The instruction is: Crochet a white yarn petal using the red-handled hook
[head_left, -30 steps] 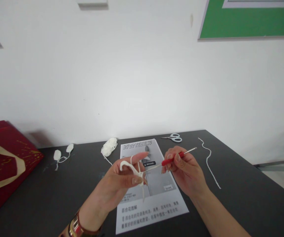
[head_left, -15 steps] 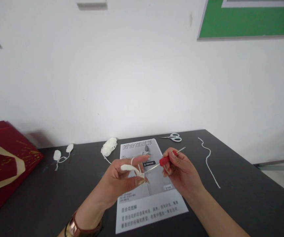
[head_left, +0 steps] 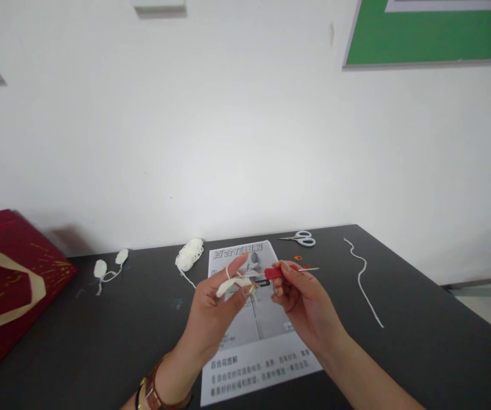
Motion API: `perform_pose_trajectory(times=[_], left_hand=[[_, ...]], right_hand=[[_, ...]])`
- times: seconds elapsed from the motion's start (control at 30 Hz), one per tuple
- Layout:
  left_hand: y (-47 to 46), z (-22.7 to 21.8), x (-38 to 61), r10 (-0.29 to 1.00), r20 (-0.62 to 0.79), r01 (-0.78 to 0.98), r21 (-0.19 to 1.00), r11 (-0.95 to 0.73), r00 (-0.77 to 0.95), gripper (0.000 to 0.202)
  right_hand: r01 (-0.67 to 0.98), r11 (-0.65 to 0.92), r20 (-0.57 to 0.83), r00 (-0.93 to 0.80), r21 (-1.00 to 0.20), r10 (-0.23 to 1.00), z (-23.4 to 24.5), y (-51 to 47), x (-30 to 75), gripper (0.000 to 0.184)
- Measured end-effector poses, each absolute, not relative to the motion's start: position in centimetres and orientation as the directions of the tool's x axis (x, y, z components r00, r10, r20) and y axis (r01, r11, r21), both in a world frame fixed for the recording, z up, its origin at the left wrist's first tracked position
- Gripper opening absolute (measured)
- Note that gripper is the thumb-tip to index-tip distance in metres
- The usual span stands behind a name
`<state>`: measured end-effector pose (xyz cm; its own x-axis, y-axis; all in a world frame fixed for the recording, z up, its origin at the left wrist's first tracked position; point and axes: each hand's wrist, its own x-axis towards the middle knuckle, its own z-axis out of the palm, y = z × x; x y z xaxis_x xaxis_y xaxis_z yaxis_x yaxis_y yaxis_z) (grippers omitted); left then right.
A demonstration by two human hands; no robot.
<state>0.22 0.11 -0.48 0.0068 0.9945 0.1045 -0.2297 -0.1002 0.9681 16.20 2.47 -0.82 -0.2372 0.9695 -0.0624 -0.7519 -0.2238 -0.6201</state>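
Note:
Between thumb and fingers, my left hand (head_left: 220,307) pinches a small white crochet piece (head_left: 227,286). A strand of white yarn loops over its raised index finger. My right hand (head_left: 303,296) grips a crochet hook (head_left: 274,273) by its red handle, with a metal end sticking out to the right past the fingers. The hook's other metal end points left and meets the crochet piece near my left fingertips; the exact stitch is too small to make out. Below both hands lies a printed sheet (head_left: 262,364) with a picture and Chinese text.
A white yarn ball (head_left: 189,254) sits left of the sheet, its strand running toward my left hand. Two white crocheted pieces (head_left: 100,268) lie farther left, near a red gift bag (head_left: 10,296). Scissors (head_left: 303,238), an orange stitch marker (head_left: 298,258) and a loose yarn length (head_left: 361,273) are right.
Both hands have risen slightly, and the hook has turned from slanted to nearly level. My left index finger points up more steeply. The orange marker, formerly hidden, now shows.

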Motion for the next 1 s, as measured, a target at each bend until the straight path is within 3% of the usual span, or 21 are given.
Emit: perform_pose_trajectory(times=[0.13, 0.27, 0.4, 0.6, 0.7, 0.77, 0.87, 1.0], left_hand=[[0.2, 0.4, -0.4, 0.991, 0.077, -0.117, 0.991, -0.064, 0.107, 0.044], [0.4, 1.4, -1.3, 0.964, 0.210, 0.069, 0.972, -0.224, 0.163, 0.035], [0.6, 1.4, -1.4, 0.972, 0.188, 0.165, 0.964, -0.210, 0.139, 0.032], [0.5, 0.7, -0.2, 0.994, 0.110, 0.020, 0.994, -0.111, 0.013, 0.030], [0.5, 0.2, 0.4, 0.995, 0.062, -0.098, 0.993, -0.069, -0.075, 0.049], [0.5, -0.3, 0.8, 0.987, 0.056, -0.163, 0.983, -0.081, -0.151, 0.051], [0.4, -0.8, 1.2, 0.969, 0.079, -0.227, 0.965, -0.133, -0.235, 0.037], [0.3, -1.1, 1.7, 0.959, 0.070, -0.223, 0.966, -0.134, -0.274, 0.019]], right_hand=[[-0.692, -0.188, -0.037, -0.228, -0.696, 0.973, -0.6, 2.5, 16.2, 0.016], [-0.641, -0.153, -0.022, -0.207, -0.752, 0.978, -0.6, 2.6, 16.4, 0.017], [-0.601, -0.127, -0.005, -0.201, -0.789, 0.979, -0.7, 2.5, 16.4, 0.020], [-0.618, -0.141, -0.027, -0.190, -0.774, 0.981, -0.8, 2.6, 16.2, 0.020], [-0.646, -0.158, -0.055, -0.177, -0.747, 0.983, -1.0, 2.7, 16.1, 0.020], [-0.655, -0.161, -0.067, -0.167, -0.739, 0.984, -1.1, 2.7, 16.1, 0.019], [-0.635, -0.125, -0.037, -0.150, -0.762, 0.988, -1.1, 2.6, 16.1, 0.018], [-0.489, 0.054, 0.098, -0.064, -0.871, 0.993, -0.9, 2.2, 16.1, 0.017]])
